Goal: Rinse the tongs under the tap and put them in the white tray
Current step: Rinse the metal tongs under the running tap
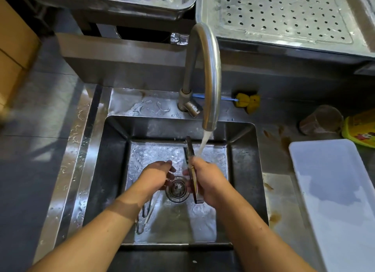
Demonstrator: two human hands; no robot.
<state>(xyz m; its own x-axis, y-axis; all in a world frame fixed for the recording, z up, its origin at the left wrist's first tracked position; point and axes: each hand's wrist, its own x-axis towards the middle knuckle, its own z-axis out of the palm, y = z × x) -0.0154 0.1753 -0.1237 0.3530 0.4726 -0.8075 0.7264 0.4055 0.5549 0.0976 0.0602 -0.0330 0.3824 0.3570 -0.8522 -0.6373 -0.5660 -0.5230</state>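
Observation:
Both hands are over the steel sink (pixel 113 170). My right hand (pixel 209 180) grips a pair of dark tongs (pixel 190 150) upright, tips up, just left of the water stream falling from the curved tap (pixel 211 73). The stream hits my right hand's knuckles. My left hand (pixel 156 174) hovers beside it with fingers apart, holding nothing. More metal utensils (pixel 146 213) lie on the sink floor under my left forearm, partly hidden. The white tray (pixel 334 190) sits on the counter to the right, with nothing in it.
A round drain (pixel 177 188) sits between my hands. A yellow sponge brush (pixel 247 102) lies behind the sink. A brown glass (pixel 320 119) and a yellow container (pixel 359 129) stand beyond the tray. Perforated steel trays (pixel 284 14) are at the back.

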